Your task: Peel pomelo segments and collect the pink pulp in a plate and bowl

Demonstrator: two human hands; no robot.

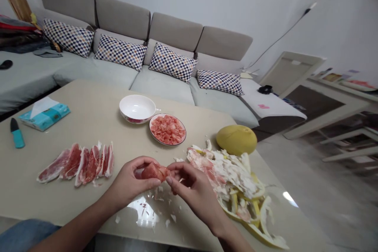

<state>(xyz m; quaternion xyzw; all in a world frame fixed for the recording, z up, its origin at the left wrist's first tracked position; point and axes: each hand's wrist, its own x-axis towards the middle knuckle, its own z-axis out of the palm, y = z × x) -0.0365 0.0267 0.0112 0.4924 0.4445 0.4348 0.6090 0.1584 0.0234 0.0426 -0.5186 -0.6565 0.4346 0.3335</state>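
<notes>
A grey sofa (pixel 147 19) runs across the top of the frame behind a beige table (pixel 88 98). A heap of pomelo peel (pixel 233 181) lies at lower right, touching a whole yellow pomelo (pixel 236 139). Near the centre, a white bowl (pixel 137 107) sits just beside a plate of pink pulp (pixel 167 129), and a row of peeled segments (pixel 77 164) lies left of centre. At lower centre, the left hand (pixel 131 177) and right hand (pixel 195 193) are both clenched, their grips closed on a pomelo segment (pixel 155 171) held just above the table.
</notes>
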